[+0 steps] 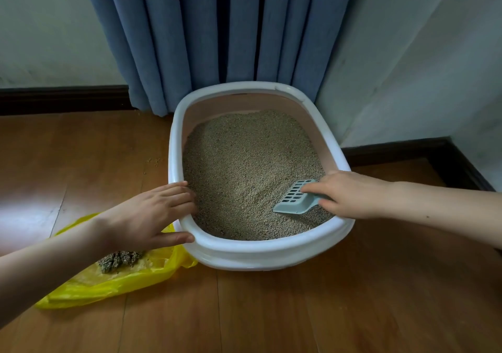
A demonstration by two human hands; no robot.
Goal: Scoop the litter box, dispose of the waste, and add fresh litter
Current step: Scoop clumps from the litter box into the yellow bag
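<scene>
As the oval white-rimmed litter box sits on a wooden floor in front of a blue curtain, a person's right hand grips a pale blue slotted scoop inside the box's near right corner, its blade resting on the beige granular litter. The left hand holds the box's near left rim, fingers curled over the edge, thumb against the outer wall. Just left of the box, touching it, a yellow plastic bag lies open with a clump of scooped waste on it.
</scene>
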